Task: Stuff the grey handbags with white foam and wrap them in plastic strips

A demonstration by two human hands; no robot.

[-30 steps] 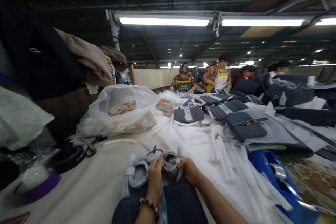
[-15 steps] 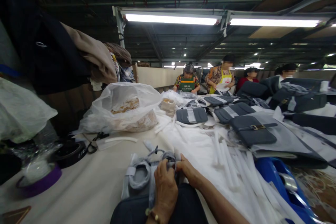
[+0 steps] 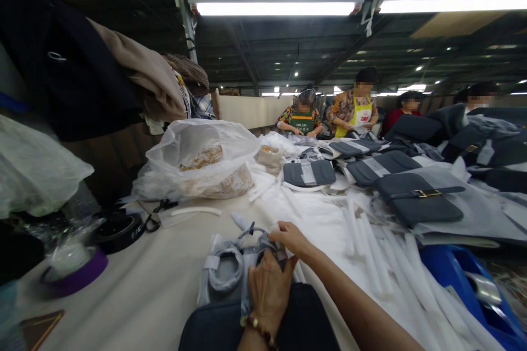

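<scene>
A dark bag [image 3: 214,326] lies at the table's front edge, below my hands. Above its top edge is a grey strap [image 3: 225,279], coiled into a ring and covered in thin wrapping. Beside that ring, my left hand [image 3: 269,282], wearing a beaded bracelet, has its fingers curled over a second wrapped strap coil, its thumb reaching right. My right hand [image 3: 291,240] pinches the far side of this same coil, which the hands partly hide. A thin cord with a dark end [image 3: 252,228] sticks up behind the straps.
Left are a purple tape roll [image 3: 78,274], a black tape roll [image 3: 119,230] and a clear bag [image 3: 201,164] of brown material. White foam tubes [image 3: 370,252], a blue tape dispenser [image 3: 465,279] and several dark bags [image 3: 418,200] lie right. Several people work across the table.
The view has tilted and shifted, so things sit differently in frame. My right hand has risen to the coil's top edge; my left thumb now stretches out to the right.
</scene>
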